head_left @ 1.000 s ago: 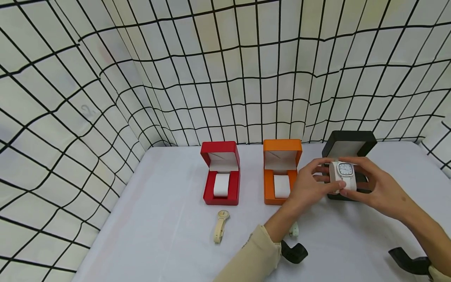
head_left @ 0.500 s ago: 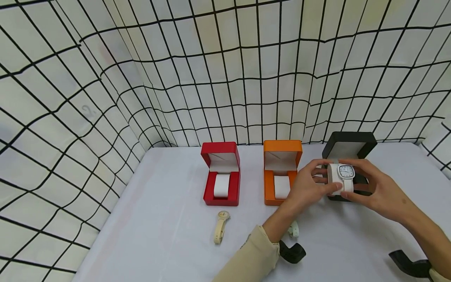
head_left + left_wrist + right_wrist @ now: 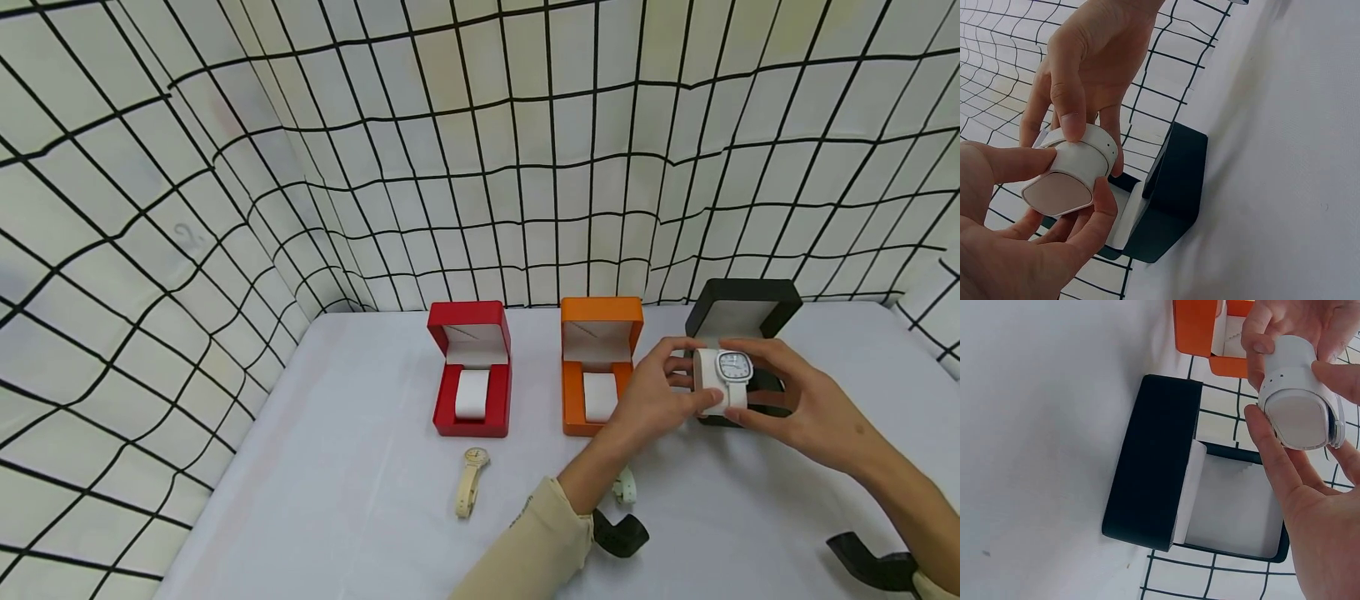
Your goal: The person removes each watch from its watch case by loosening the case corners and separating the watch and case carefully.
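Both hands hold a white watch cushion with a white wristwatch [image 3: 734,365] strapped around it, above the open black box [image 3: 744,293]. My left hand [image 3: 660,385] pinches the bare end of the cushion [image 3: 707,375], thumb in front. My right hand [image 3: 813,404] has its thumb and fingers curled round the end with the watch. In the left wrist view, the cushion's flat oval end [image 3: 1059,194] shows between the fingers. The right wrist view shows the strap looped close to the cushion's other end [image 3: 1297,419]. The right hand covers part of the box.
An orange box [image 3: 602,308] and a red box [image 3: 467,313] stand open to the left, each with a white cushion. A beige watch [image 3: 468,485] lies before the red box. A pale watch [image 3: 626,487] is partly hidden by the left forearm. Black wire grid borders the table [image 3: 337,433].
The cushion and watch have shifted slightly left, and more of the cushion shows left of the watch. Both hands keep their hold; the boxes and other watches stay put.
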A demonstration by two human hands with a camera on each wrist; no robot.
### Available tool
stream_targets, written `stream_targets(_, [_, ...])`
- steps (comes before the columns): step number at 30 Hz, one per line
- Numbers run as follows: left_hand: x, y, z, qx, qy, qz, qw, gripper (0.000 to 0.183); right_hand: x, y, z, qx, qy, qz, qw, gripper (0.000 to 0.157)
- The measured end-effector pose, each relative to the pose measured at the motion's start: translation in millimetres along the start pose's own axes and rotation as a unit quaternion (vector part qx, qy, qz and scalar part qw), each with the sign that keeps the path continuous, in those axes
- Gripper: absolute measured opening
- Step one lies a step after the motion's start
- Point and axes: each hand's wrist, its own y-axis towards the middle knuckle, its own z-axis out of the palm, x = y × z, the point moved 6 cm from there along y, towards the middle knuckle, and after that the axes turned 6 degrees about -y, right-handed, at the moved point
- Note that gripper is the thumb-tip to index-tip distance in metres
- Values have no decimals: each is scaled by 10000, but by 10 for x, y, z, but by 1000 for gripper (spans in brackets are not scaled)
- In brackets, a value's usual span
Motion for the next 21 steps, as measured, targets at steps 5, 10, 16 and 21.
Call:
stream_targets(5, [10, 6, 15, 47, 2, 12, 10000, 52, 24, -10, 15, -44, 34, -99, 9999, 85])
stream_targets(10, [19, 10, 17, 52, 71, 51, 9999, 52, 43, -12, 37, -82, -32, -161, 9998, 86])
stream_targets(16, [22, 8, 16, 157, 85, 103, 9998, 53, 4, -32, 51, -101, -38, -142, 9998, 90])
stream_targets(21, [22, 7, 1, 317, 137, 70, 9994, 52, -26, -64, 33, -50, -71, -70, 9999, 90])
